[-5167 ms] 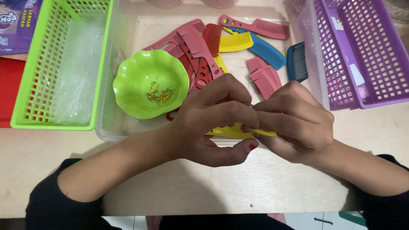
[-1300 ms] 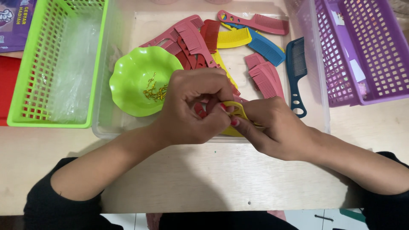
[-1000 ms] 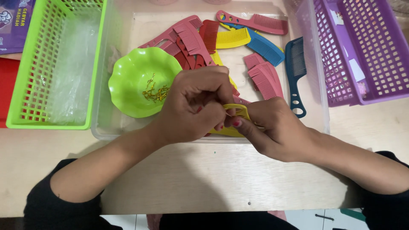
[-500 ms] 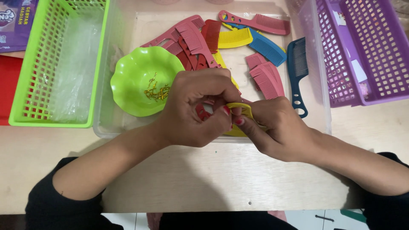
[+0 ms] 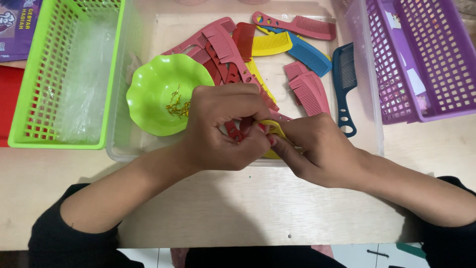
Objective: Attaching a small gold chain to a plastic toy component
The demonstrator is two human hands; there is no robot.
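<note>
A yellow comb [image 5: 272,130] is gripped by both hands over the clear tray's [image 5: 119,149] front edge.

From the left: a green basket [image 5: 29,89], a green bowl [image 5: 158,94], the left hand [image 5: 225,126] and right hand [image 5: 322,149] pinched on the comb, loose combs [image 5: 297,54], a purple basket [image 5: 421,59].

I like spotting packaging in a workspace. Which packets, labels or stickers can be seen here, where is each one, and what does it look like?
Purple printed packet: top left corner, beside the green plastic basket; flat, purple with pale lettering and a picture, partly cut off.
White paper labels: inside the purple plastic basket at right; small, rectangular, plain white.
Clear plastic bags: lying in the green basket; crumpled, see-through, no print visible.
No signs or screens in view.
</note>
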